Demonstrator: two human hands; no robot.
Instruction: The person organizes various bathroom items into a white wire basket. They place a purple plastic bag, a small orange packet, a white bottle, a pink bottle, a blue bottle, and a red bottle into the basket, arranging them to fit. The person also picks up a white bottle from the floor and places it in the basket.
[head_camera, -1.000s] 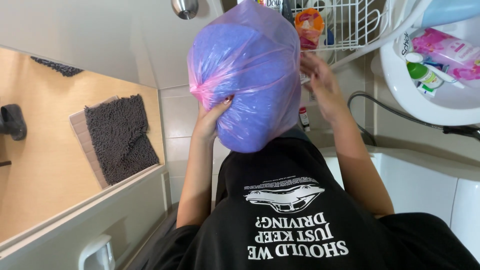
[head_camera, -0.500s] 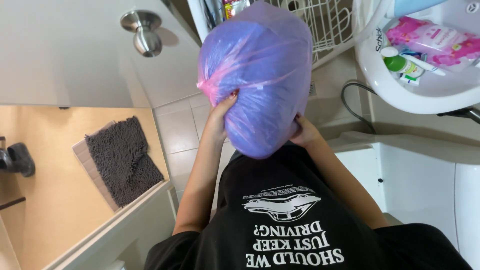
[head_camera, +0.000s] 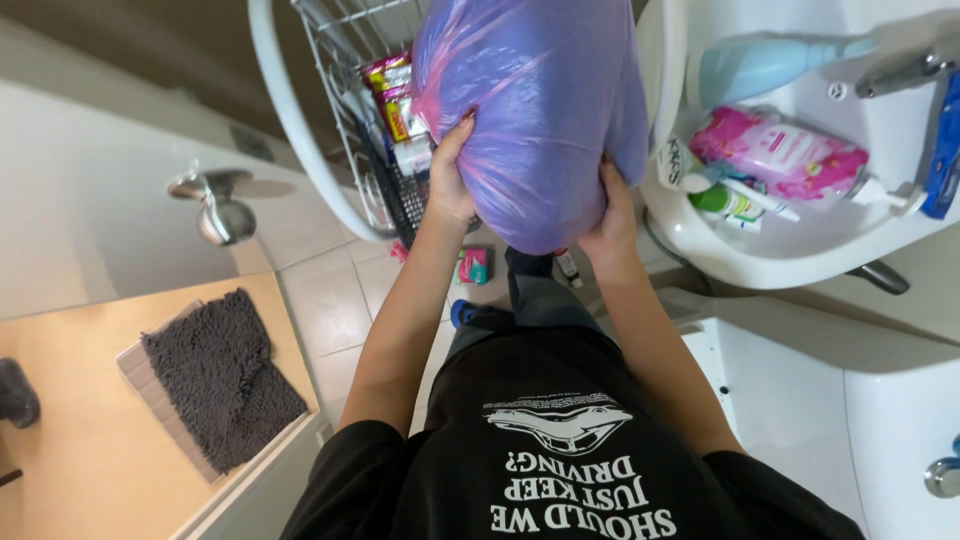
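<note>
Hands are gripping a full purple bag (head_camera: 535, 110), left hand (head_camera: 452, 175) and right hand (head_camera: 612, 215) pressing opposite sides. It is standing upright between basket (head_camera: 345, 120) and sink (head_camera: 800, 250), possibly hanging free.

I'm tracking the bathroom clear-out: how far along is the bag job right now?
Done: the purple plastic bag bulges full, lifted clear of the floor. In hand: the left hand and right hand grip its lower sides, holding it up between the wire rack and the sink. Left: the bag is not set down anywhere, and small items lie on the floor tiles below it.
</note>
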